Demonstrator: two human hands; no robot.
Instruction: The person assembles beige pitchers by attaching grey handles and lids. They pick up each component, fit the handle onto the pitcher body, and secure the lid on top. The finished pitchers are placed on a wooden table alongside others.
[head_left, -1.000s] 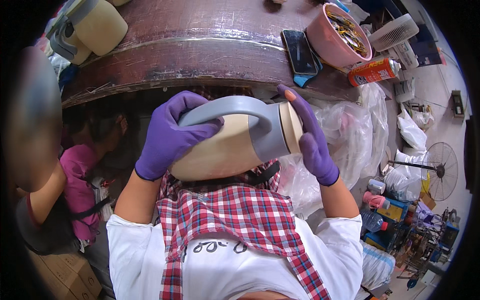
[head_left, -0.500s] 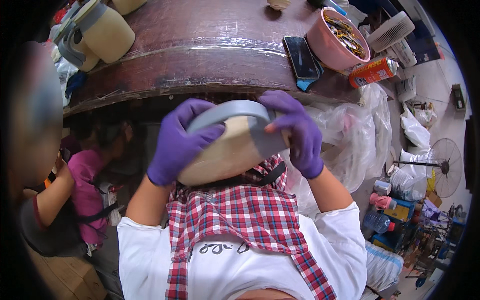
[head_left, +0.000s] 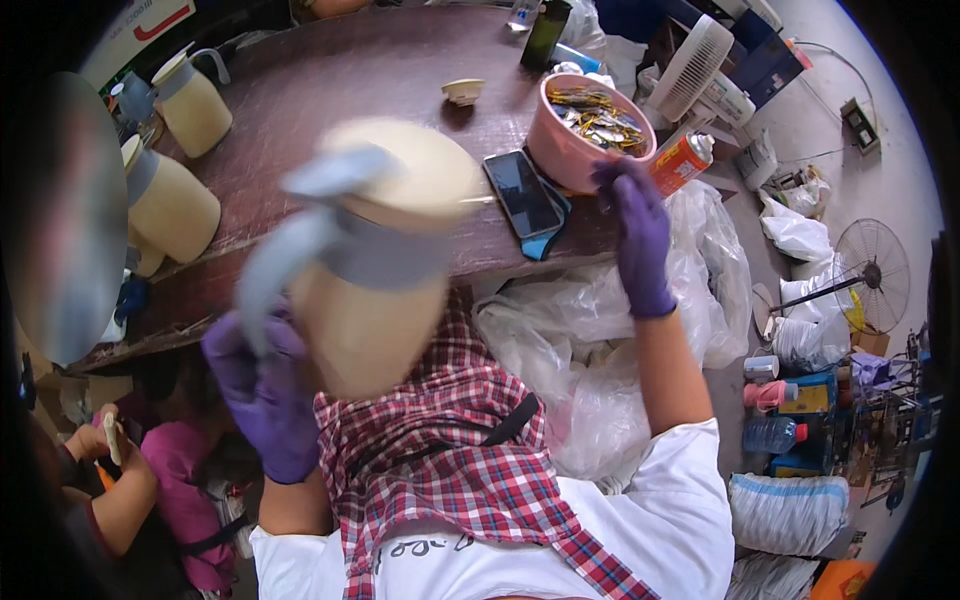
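A cream jug (head_left: pixel 375 320) with a grey collar, a grey handle and a cream lid is lifted in front of me at the table's near edge, blurred by motion. My left hand (head_left: pixel 265 400), in a purple glove, is closed round the jug's handle on its left side. In a matching glove, my right hand (head_left: pixel 640 245) is apart from the jug, fingers stretched toward the rim of a pink bucket (head_left: pixel 570 150). That bucket is filled with small packets that have yellow and silver parts. I cannot tell whether my fingertips touch it.
A phone (head_left: pixel 525 195) lies on a blue cloth left of the bucket, and a red-orange spray can (head_left: pixel 683 165) stands to its right. Similar cream jugs (head_left: pixel 192 105) stand at the table's left. Clear plastic bags (head_left: pixel 600 350) hang below the edge. A person's arm (head_left: pixel 125 495) shows at lower left.
The jug has come upright and moved left, now held only by my left hand at its handle. My right hand has let go and moved toward the bucket. The view has shifted.
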